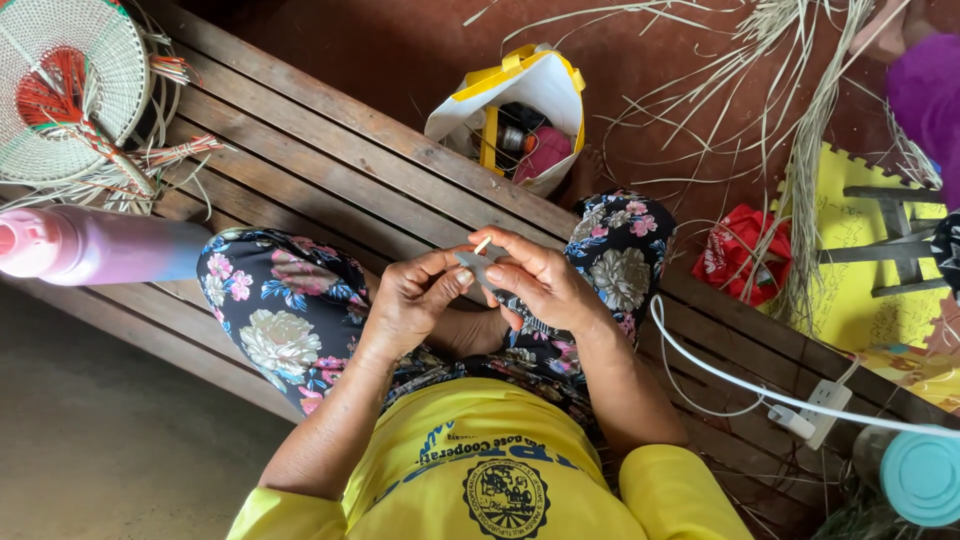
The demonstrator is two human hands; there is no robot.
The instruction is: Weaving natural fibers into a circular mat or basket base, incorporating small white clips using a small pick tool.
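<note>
Both my hands meet above my crossed legs in floral trousers. My left hand and my right hand pinch a small grey flat piece between thumbs and fingers, with a short pale straw tip sticking up from it. I cannot tell what the grey piece is. I sit on a dark wooden slatted bench and wear a yellow shirt.
A round woven fan with red and green strands lies at the top left, beside a pink-and-purple bottle. An open white-and-yellow bag stands on the floor. Dry straw fibres, a red bag, a yellow mat, a white cable with adapter and a teal lid are at right.
</note>
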